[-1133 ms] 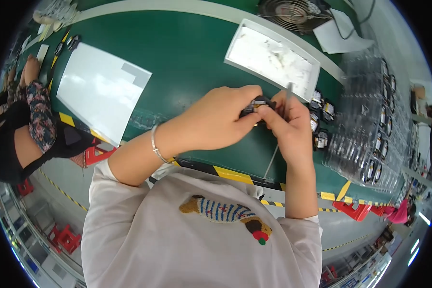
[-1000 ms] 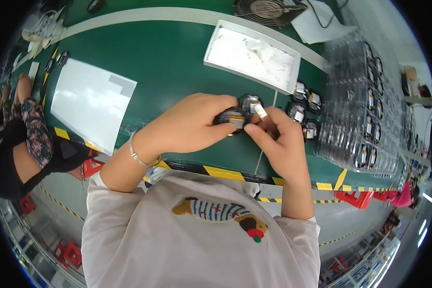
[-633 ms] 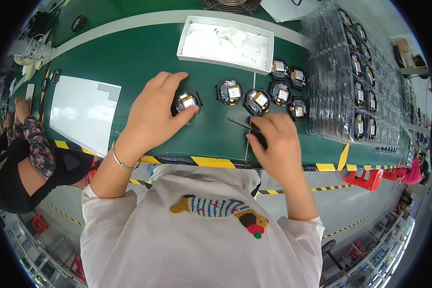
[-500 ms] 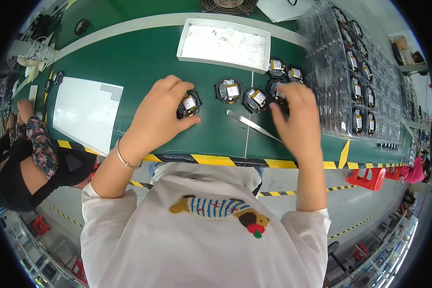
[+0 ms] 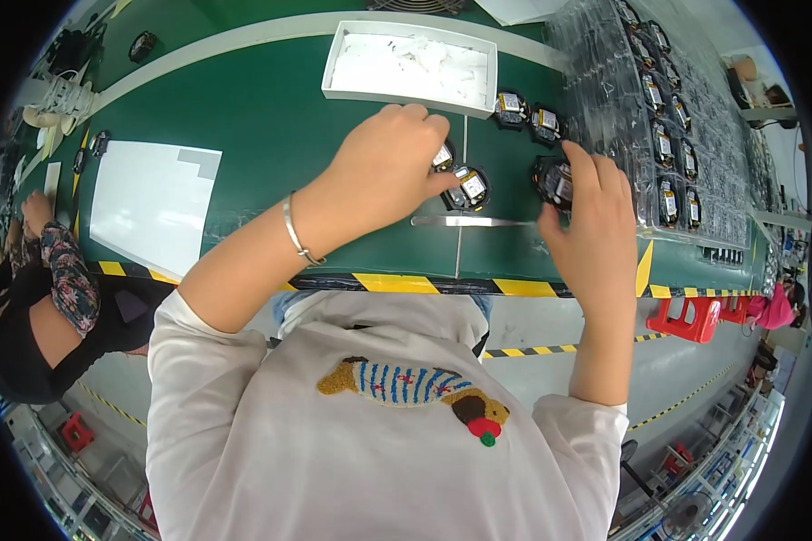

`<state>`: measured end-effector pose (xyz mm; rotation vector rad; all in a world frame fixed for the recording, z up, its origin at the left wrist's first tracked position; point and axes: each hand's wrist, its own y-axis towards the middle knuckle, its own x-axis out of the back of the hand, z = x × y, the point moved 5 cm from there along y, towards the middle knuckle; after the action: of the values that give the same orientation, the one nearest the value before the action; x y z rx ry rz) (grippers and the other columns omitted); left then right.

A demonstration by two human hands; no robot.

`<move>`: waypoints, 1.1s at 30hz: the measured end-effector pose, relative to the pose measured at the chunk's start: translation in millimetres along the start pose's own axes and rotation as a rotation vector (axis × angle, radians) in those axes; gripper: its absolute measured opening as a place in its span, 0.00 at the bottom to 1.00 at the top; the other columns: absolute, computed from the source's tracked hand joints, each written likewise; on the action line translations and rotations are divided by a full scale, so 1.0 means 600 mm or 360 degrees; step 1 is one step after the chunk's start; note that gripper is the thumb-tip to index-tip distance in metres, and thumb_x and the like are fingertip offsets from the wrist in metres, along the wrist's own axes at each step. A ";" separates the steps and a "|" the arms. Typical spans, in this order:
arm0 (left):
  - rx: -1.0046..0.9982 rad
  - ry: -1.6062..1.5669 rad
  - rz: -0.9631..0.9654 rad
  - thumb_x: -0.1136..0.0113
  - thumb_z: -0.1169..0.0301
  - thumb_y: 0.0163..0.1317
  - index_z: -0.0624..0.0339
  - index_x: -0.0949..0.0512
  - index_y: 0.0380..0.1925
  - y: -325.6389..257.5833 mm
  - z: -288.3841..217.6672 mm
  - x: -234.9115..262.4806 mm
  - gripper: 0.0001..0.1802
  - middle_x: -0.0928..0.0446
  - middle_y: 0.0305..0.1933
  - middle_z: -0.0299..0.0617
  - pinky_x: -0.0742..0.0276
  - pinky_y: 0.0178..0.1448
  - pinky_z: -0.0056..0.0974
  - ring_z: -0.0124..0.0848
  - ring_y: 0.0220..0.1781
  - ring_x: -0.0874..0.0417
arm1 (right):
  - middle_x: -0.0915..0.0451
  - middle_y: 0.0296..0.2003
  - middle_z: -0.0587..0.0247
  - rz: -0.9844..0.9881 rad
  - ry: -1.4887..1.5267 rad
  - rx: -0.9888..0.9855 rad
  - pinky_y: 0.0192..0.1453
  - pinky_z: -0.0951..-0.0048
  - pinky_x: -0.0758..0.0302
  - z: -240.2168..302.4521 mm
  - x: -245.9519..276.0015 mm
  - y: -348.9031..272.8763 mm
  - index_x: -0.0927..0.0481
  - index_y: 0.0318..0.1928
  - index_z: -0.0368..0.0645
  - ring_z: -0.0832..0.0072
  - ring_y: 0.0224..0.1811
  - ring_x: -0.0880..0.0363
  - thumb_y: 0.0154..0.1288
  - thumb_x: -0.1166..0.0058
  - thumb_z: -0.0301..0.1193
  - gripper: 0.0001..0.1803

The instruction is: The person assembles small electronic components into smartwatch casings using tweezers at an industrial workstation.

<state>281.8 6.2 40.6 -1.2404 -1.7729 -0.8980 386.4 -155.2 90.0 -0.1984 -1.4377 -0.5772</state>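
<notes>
My left hand [image 5: 392, 167] reaches across the green bench, its fingers closed around a round black watch module [image 5: 443, 157] that they partly cover. Its thumb tip lies at the edge of a second watch module [image 5: 471, 187], which shows a pale label. Farther right, my right hand [image 5: 595, 203] grips another watch module [image 5: 555, 183] between thumb and fingers, near the stacked clear trays. Metal tweezers [image 5: 469, 221] lie flat below the modules, between my hands. Two more watch modules [image 5: 511, 108] [image 5: 545, 124] rest beyond my right hand.
A white open box [image 5: 410, 68] stands at the back. Clear plastic trays [image 5: 604, 117] holding several modules are stacked on the right. A white sheet [image 5: 149, 203] lies on the left. Striped tape [image 5: 397, 282] marks the bench's front edge. Another person's arm [image 5: 68, 279] is at far left.
My left hand has moved right to the modules in the middle. My right hand has shifted a module right, toward the trays. The tweezers have turned nearly level. The view has shifted slightly.
</notes>
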 end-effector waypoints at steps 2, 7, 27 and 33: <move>-0.0035 -0.0050 0.0012 0.30 0.66 0.49 0.68 0.23 0.42 -0.003 0.007 0.003 0.23 0.22 0.37 0.51 0.25 0.48 0.45 0.49 0.43 0.22 | 0.28 0.42 0.51 0.0135 -0.0283 0.0038 0.52 0.64 0.28 0.005 -0.001 -0.010 0.29 0.54 0.29 0.57 0.48 0.29 0.46 0.42 0.19 0.29; -0.0063 -0.0071 -0.0081 0.31 0.69 0.49 0.67 0.24 0.37 -0.011 0.004 0.008 0.18 0.24 0.35 0.51 0.25 0.46 0.44 0.47 0.41 0.22 | 0.28 0.40 0.54 0.0149 -0.0474 0.0151 0.51 0.66 0.28 0.002 -0.027 0.010 0.28 0.49 0.31 0.60 0.47 0.28 0.46 0.44 0.17 0.25; -0.0160 -0.0138 -0.0137 0.32 0.67 0.47 0.67 0.26 0.31 -0.008 -0.054 -0.021 0.17 0.26 0.30 0.50 0.24 0.39 0.42 0.45 0.35 0.21 | 0.23 0.48 0.49 -0.0062 0.0657 0.0077 0.48 0.61 0.24 -0.026 -0.050 0.018 0.24 0.53 0.39 0.52 0.44 0.21 0.59 0.49 0.19 0.20; -0.0203 -0.0082 -0.0029 0.32 0.72 0.46 0.65 0.28 0.32 -0.002 -0.078 -0.041 0.16 0.26 0.32 0.50 0.23 0.39 0.42 0.46 0.36 0.21 | 0.30 0.51 0.43 0.0093 -0.0005 -0.0200 0.47 0.56 0.24 -0.003 -0.069 -0.008 0.33 0.65 0.53 0.47 0.45 0.24 0.59 0.53 0.19 0.32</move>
<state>295.6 -45.0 39.5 -1.3407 -1.7930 -1.0113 384.4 -149.4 48.5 -0.3398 -1.3949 -0.6203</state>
